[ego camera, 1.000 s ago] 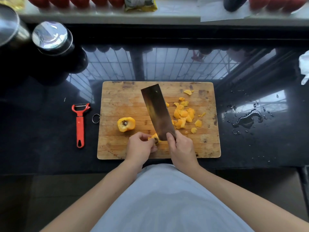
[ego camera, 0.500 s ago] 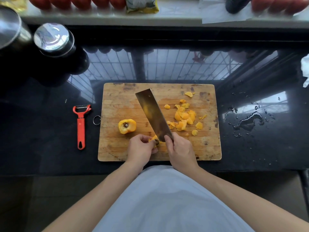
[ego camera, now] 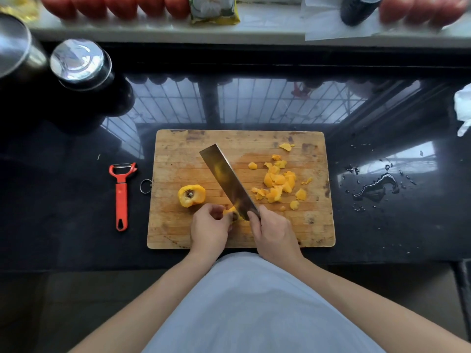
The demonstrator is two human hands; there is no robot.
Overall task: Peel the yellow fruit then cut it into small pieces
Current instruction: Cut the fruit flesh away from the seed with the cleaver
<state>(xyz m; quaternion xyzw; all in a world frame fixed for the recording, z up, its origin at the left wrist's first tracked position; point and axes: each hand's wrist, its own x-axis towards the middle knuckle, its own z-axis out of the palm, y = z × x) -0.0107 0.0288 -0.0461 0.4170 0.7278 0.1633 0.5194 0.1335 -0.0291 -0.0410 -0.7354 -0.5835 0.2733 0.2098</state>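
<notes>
Currently, cutting is partly completed.
A fruit piece (ego camera: 229, 212) is pinched by the left hand (ego camera: 209, 226); the cleaver (ego camera: 229, 182) is gripped by the right hand (ego camera: 274, 234). Small pieces (ego camera: 277, 183) are cut; one pitted chunk (ego camera: 191, 195) remains on the cutting board (ego camera: 175, 154).

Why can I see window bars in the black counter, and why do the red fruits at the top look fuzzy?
Head view: the glossy counter mirrors a bright barred window like glass; the red fruits sit at the wide lens's edge, so they smear and bend; the cutting board and knife in the middle stay sharper.
</notes>
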